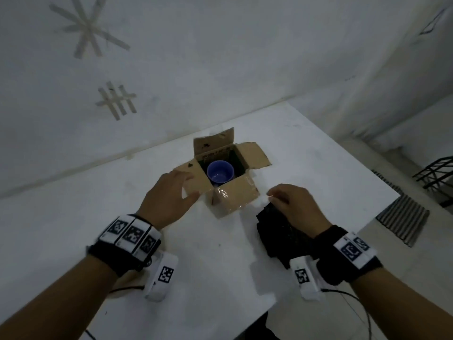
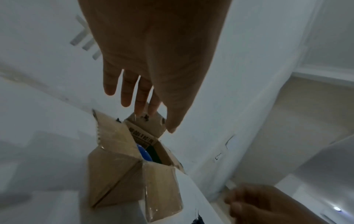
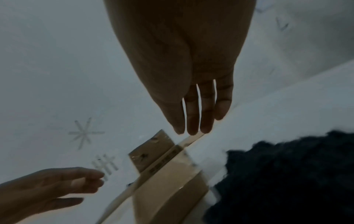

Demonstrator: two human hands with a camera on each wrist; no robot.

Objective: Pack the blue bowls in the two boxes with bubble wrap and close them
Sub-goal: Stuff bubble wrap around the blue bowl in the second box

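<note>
Cardboard box (image 1: 235,200), flaps up, holds a blue bowl (image 1: 220,172). The bowl is likely rigid and fragile, best gripped at its rim. Left hand (image 1: 169,197) is spread beside one flap; right hand (image 1: 296,207) is relaxed and empty above a dark sheet (image 1: 269,236).

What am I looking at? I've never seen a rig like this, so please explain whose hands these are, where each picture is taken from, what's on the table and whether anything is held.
There is no machine here: a person works with bare hands and wears bands with printed markers on both wrists. The head view comes from a camera worn on the head, looking down. The other two are taken from each wrist, looking along the hand. On the white table stands an open cardboard box with a blue bowl inside. A dark bundle lies under the right hand, whose fingers are curled; whether they pinch anything is unclear. The left hand is open at the box's left flap and holds nothing.
</note>
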